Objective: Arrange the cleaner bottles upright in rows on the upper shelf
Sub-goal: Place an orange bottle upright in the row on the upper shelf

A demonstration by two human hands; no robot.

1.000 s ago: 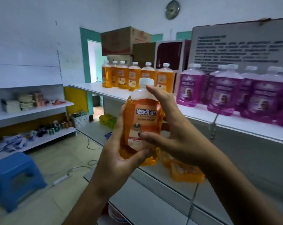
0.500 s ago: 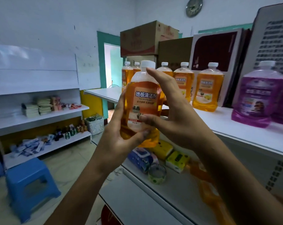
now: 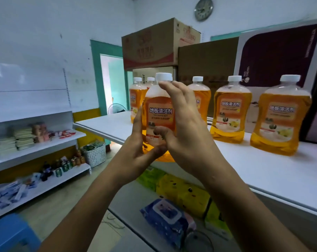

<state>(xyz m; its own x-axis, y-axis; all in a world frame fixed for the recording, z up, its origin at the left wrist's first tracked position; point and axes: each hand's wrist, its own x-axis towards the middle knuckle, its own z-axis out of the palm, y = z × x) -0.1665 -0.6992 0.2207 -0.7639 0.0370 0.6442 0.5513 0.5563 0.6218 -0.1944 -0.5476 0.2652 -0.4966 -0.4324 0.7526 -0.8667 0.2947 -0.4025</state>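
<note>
Head | both hands (image 3: 186,128) grip orange bottle (image 3: 158,113) (upright) | white upper shelf (image 3: 263,171), shop rm

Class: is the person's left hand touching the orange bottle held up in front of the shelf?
Touching. The head view shows left hand gripping orange bottle.

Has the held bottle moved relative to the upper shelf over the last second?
Yes. The held bottle has risen from below the upper shelf edge to shelf level, nearer the row.
</note>
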